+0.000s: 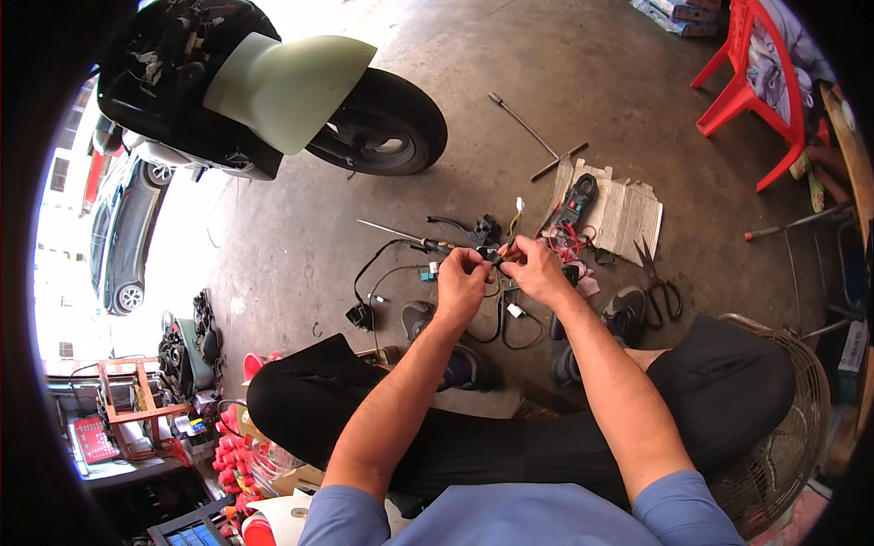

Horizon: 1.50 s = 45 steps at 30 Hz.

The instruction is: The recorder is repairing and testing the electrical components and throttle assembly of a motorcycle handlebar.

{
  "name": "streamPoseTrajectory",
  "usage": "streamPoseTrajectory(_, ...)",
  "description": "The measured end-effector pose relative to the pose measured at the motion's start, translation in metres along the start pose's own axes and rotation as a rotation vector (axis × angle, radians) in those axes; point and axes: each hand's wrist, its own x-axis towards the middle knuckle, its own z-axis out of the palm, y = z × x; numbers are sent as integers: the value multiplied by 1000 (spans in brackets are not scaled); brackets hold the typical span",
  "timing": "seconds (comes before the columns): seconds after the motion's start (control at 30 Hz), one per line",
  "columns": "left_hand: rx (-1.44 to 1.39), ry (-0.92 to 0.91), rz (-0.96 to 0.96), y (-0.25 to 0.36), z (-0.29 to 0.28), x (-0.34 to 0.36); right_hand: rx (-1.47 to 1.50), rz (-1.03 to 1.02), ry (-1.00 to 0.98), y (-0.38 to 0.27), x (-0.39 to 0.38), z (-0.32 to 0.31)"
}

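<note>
With the fingers of the left hand (463, 284) pinched on it, hold the small dark wire connector (492, 256) still, above the floor (455, 196); with the fingers of the right hand (537, 271) pinched at its wires (504, 255), go gently.

Fingers (468, 258) partly hide a small dark piece (490, 256), perhaps a connector.

texts: none readable | labels: none readable | numbers, signs: none readable
</note>
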Motion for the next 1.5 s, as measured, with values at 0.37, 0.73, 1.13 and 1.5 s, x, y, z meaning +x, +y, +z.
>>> streamPoseTrajectory(0.37,-226,-81,-188,5,-2,1,48,20,119,-7,-4,8)
streamPoseTrajectory(0.73,582,47,429,9,5,-6,30,-132,250,-4,-8,20)
streamPoseTrajectory(1.13,190,-5,71,1,12,-8,414,20,223,8,-6,28)
streamPoseTrajectory(1.5,194,6,-36,3,7,-5,1444,352,20,-7,-4,16)
